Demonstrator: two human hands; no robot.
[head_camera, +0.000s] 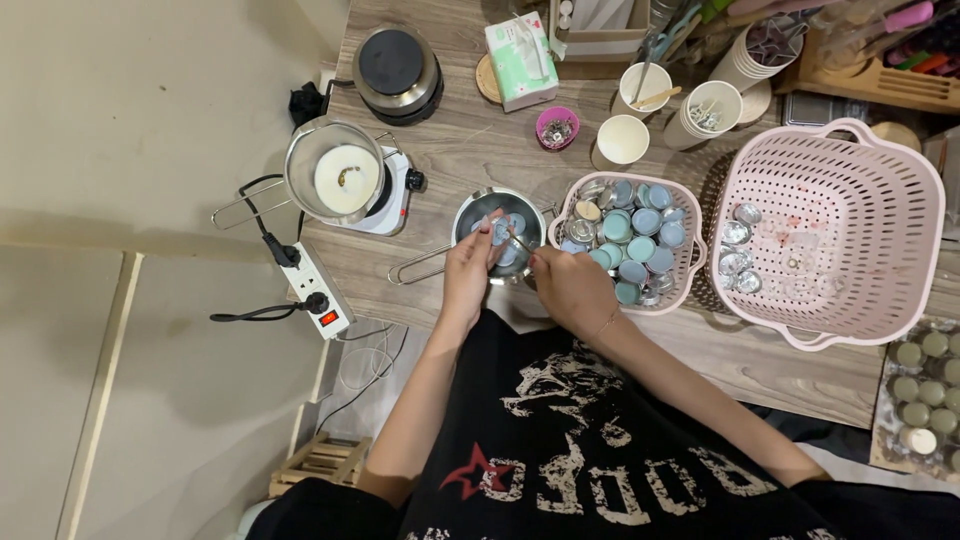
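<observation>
I am at a wooden surface (480, 150) beside a pale floor. It is full of pots, cups and baskets.

Right in front of me sits a small metal pot (470, 215) with a long handle. My left hand (468, 272) is over its near rim at about 7 o'clock. Its grip is closed around a little round tin (499, 232) with blue wax in it. My right hand (568, 285) is at about 4 o'clock from the pot. Its grip is pinched on a thin metal tool (519, 241), and the tip points into the tin.

I think I am digging the blue wax out of the tin so it drops into the pot. That is the step I am on. The next move needs a steady left hold and a careful push with the tool, so the wax pops free and does not fly out.

At 3 o'clock from the pot is a small pink basket (690, 262) full of blue tins. I think those wait their turn. Further right, a big pink basket (905, 250) holds a few shiny tins that look empty.

At 10 o'clock, another pot (335, 178) with pale wax sits on a white hot plate (392, 208). A white power strip (318, 290) lies at 8 o'clock. Paper cups (622, 140) stand at 1 o'clock.
</observation>
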